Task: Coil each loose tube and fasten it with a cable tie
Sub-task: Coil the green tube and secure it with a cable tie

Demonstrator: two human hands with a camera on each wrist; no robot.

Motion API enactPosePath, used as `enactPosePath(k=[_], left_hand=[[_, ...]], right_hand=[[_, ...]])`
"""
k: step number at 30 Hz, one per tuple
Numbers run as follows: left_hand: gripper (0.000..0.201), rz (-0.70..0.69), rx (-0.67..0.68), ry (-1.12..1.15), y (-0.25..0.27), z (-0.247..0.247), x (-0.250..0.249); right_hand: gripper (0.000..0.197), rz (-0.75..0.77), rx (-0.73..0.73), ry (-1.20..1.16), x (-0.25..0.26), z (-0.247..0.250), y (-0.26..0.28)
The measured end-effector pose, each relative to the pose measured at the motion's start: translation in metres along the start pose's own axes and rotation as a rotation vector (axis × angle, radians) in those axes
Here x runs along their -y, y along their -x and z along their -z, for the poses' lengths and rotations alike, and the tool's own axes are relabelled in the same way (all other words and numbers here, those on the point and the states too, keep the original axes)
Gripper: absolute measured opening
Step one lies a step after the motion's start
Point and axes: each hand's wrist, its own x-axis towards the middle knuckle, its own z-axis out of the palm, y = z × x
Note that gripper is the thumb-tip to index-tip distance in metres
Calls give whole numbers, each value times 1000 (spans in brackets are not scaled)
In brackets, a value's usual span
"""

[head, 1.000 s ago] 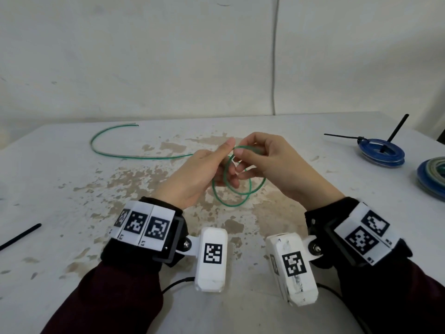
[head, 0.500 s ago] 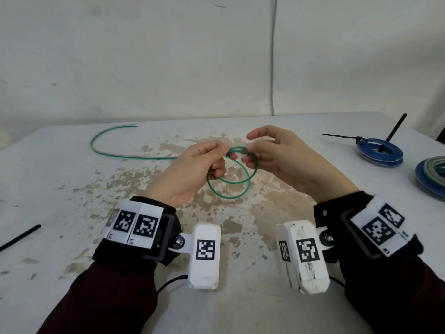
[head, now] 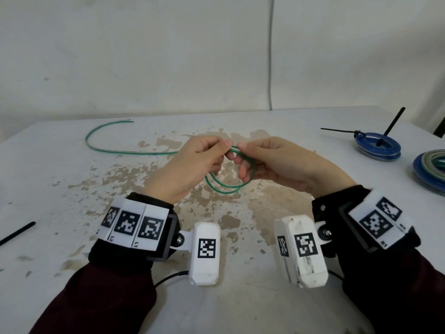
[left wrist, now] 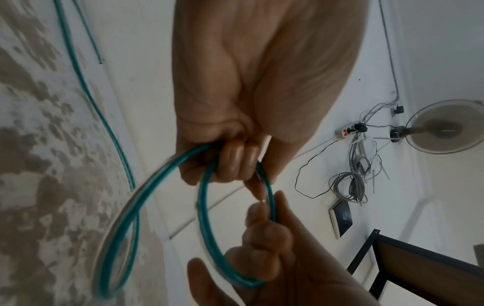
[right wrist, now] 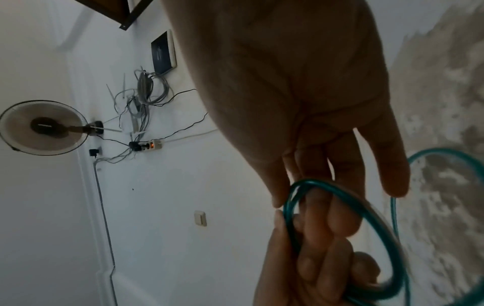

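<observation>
A thin green tube (head: 226,189) hangs in two loops between my hands above the middle of the table. Its loose tail (head: 108,150) runs left over the tabletop and curves back to a free end. My left hand (head: 216,150) grips the top of the loops with curled fingers (left wrist: 235,159). My right hand (head: 243,153) pinches the same spot from the right between thumb and forefinger (left wrist: 261,209), its other fingers lying loosely inside the loop (right wrist: 366,211).
A blue coil (head: 378,145) fastened with a black cable tie lies at the far right, and another blue and grey coil (head: 431,169) sits at the right edge. A loose black cable tie (head: 16,233) lies at the left. The wall stands behind the worn white table (head: 72,237).
My right hand has drawn its fingers back from inside the loops and now pinches the coil's top beside the left fingertips. Both wrists have moved slightly apart.
</observation>
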Motion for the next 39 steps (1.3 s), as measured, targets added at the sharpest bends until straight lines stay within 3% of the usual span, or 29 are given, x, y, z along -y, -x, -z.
enactPosePath(k=[6,10,14,19,21,25,31,36,39], left_hand=[[37,0,-8,128,0,-1,-5],[31,-1,9,259,1,0,-7],[30,-34,2,142,0,-1,-4],[44,21,16,236,-3,-3,-7],[42,6,24,268,-1,-2,-9],[42,-3,-5,92,2,-7,-7],[41,72,44,386,0,-10,-11],[38,20,70,95,4,-9,-7],[42,34,116,163,4,-8,-12]], right_hand=[[22,14,-64,-256,3,3,0],[33,30,-70,-211,3,-2,-2],[31,1,35,-273,2,-3,-1],[29,97,-12,-518,4,-5,-2],[28,93,13,-458,8,-2,0],[30,61,43,-169,3,-5,2],[28,150,-2,-516,6,-7,-3],[40,20,17,-242,7,-5,4],[37,77,6,-297,7,-10,2]])
